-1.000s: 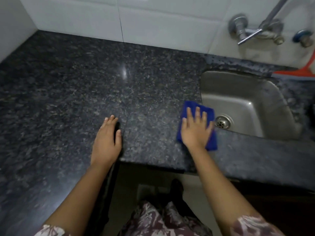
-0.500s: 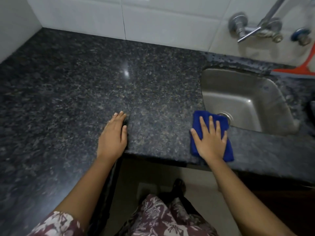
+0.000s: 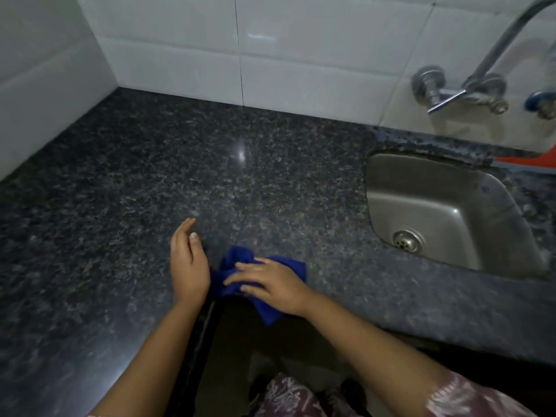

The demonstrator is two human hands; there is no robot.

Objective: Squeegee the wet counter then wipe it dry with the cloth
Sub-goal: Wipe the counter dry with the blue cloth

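Presently, hands: both met at the granite counter's inner front corner.
Right hand: lay flat, fingers loose, pressing the bunched blue cloth; no closed grasp.
Left hand: open, on edge, touching the cloth's left side.
Cloth: one corner overhung the front edge.
Open room: bare counter leftward and rearward; sink well right.
Squeegee: orange, behind sink.

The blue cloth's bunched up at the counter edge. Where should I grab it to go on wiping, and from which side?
Judging by its pose, take the cloth by the raised bunch near its far end, from above. That part lies on the counter, while the near corner hangs off the front edge. The right hand already rests on top; the left hand sits beside it, open.
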